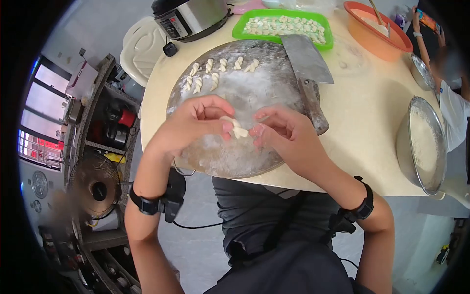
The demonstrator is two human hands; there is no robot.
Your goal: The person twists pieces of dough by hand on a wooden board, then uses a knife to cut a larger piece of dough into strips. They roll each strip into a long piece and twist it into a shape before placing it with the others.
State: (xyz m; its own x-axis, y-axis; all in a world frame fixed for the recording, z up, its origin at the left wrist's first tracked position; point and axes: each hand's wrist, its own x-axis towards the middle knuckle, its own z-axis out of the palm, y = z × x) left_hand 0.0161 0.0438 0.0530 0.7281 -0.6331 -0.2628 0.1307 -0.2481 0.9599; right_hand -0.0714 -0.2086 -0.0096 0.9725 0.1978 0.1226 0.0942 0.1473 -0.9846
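Over the floured round board (274,88), my left hand (200,117) pinches a small twisted piece of dough (239,130) between thumb and fingers. My right hand (286,130) is at the dough's right end, its thumb and index finger apart. Whether a right fingertip touches the dough is hard to tell. Several finished dough twists (223,64) lie in two rows toward the back left of the board. A cleaver (308,61) rests across the board's right edge, its wooden handle pointing toward me.
Behind the board stand a green tray (239,30) of small dough pieces and an electric cooker (193,19). To the right are an orange basin (377,45) and a metal bowl (404,147) of pale dough or flour. Another person's arm (422,46) shows at far right.
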